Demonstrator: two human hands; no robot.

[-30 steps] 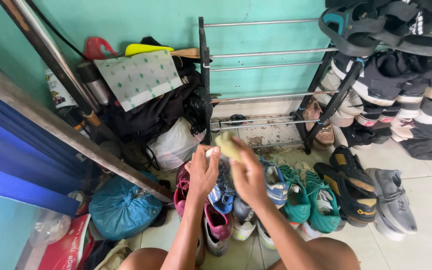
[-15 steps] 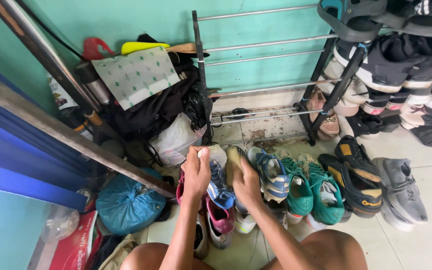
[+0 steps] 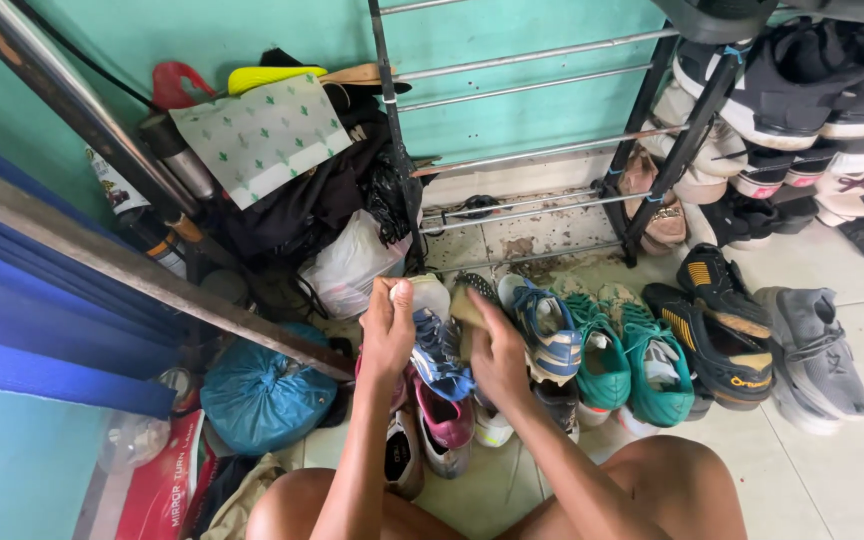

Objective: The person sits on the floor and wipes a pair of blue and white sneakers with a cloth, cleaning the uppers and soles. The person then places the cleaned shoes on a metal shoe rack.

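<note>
Two bare hands are working over a crowd of shoes on the pale tiled floor [image 3: 832, 470]. The biggest thing is the tall black metal shoe rack [image 3: 512, 150] against the green wall; its middle rails are holding nothing, while the part at the right is carrying dark and white shoes [image 3: 802, 130]. At the left, a pile of black bags and clothes [image 3: 302, 210] is leaning in the corner, with a round blue plastic bag [image 3: 262, 395] sitting just below it.

On the floor, a row of shoes is lying side by side: a grey sneaker [image 3: 812, 350], a black and orange shoe [image 3: 717, 335], two green sports shoes [image 3: 632, 365] and a blue and white sports shoe [image 3: 547, 335].

The left hand [image 3: 389, 335] is closing around the white toe end of a small pale shoe [image 3: 428, 295], so its grip is clenched on it. The right hand [image 3: 497, 355] is pressing a yellowish cloth or sponge [image 3: 464, 305] against that shoe; this grip is curled around the cloth.

It looks like the wiping is somewhere in the middle. The toe is looking white, but the far side is hidden, so I cannot tell how much dirt is left.

The pale shoe is being held just above the row, near the rack's foot. Its long side is running away from the person, with the toe pointing toward the wall.
</note>
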